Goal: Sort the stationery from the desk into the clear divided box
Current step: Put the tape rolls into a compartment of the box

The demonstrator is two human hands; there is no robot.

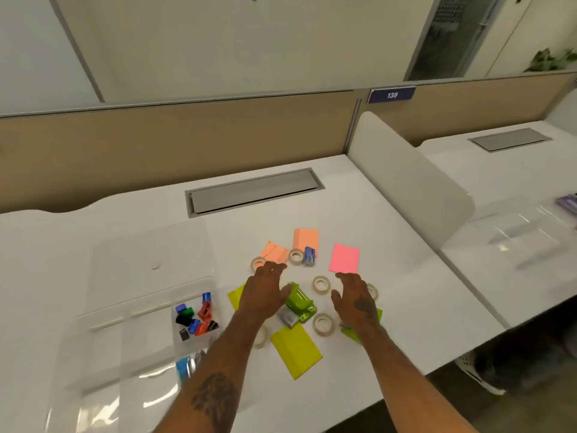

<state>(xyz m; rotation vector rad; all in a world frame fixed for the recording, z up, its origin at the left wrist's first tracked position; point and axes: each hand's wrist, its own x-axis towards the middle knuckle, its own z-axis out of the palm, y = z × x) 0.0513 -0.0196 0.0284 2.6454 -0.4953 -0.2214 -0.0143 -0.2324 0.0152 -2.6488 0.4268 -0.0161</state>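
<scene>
Two compartments of the clear plastic divided box (146, 270), at the left of the white desk (406, 292), visibly hold things. One has a heap of small blue, green, red and black sharpener-like pieces (195, 320). The compartment nearer the person has a light-blue flat item (182, 367). Glare hides the rest of the box.

Both hands are palm-down over the loose stationery. The left hand (265, 292) has straight, spread fingers and grips nothing, with its thumb just beside the lime-green hole punch (298, 303). The right hand (354, 300) is loosely spread and also holds nothing, just nearer the person than the pink sticky-note pad (344, 258).

The punch lies on the desk between the hands. Its long axis runs diagonally from far-left to near-right, grey metal end toward the person.

Six white tape rolls (321, 284) lie flat around the punch, one partly hidden under the left forearm and one behind the right hand.

Two orange sticky-note pads (306, 240) sit on the far side, and a small blue stapler (309, 256) rests at the near edge of the farther one, beside a roll.

The large yellow-green pad (295, 351) is nearest the person, with its long axis also running far-left to near-right. A yellow pad (235, 296) shows from under the left hand, and a green pad (351, 334) shows under the right wrist.
</scene>
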